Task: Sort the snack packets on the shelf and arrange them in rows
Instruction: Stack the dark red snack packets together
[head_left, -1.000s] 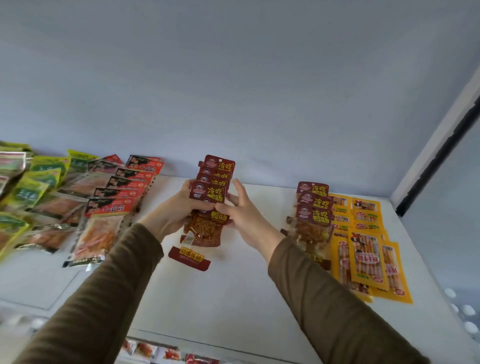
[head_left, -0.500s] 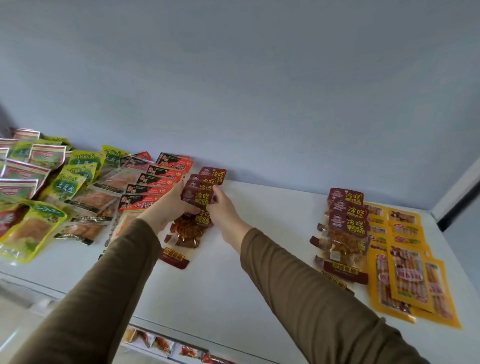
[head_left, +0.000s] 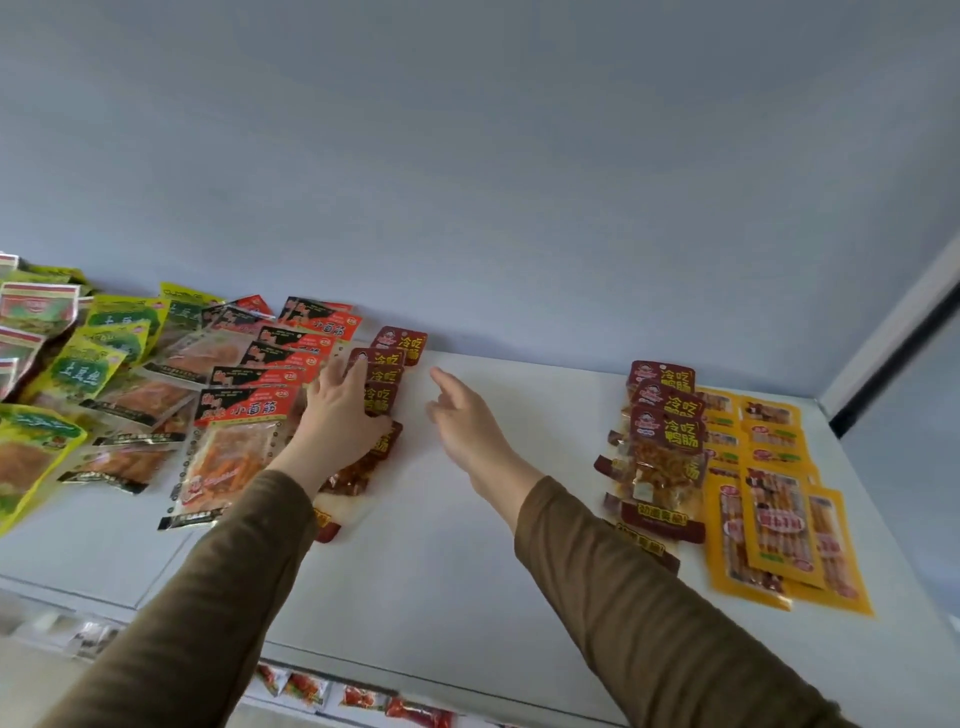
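Note:
A row of dark red snack packets (head_left: 402, 345) lies on the white shelf (head_left: 467, 545), beside a row of red-and-black packets (head_left: 244, 410). My left hand (head_left: 340, 415) rests flat on the dark red row, fingers spread, covering its middle. My right hand (head_left: 462, 415) hovers just right of that row, fingers apart, holding nothing. A second stack of dark red packets (head_left: 662, 441) sits at the right, next to yellow packets (head_left: 774, 525).
Green and yellow-green packets (head_left: 78, 364) crowd the far left of the shelf. A pale blue back wall (head_left: 467, 182) rises behind. More red packets (head_left: 363, 696) show on a lower shelf under the front edge. Bare shelf lies between the two dark red groups.
Both hands carried the dark red packets left and set them down beside the red-and-black row. My right hand has let go and pulled away to the right. The view shifted.

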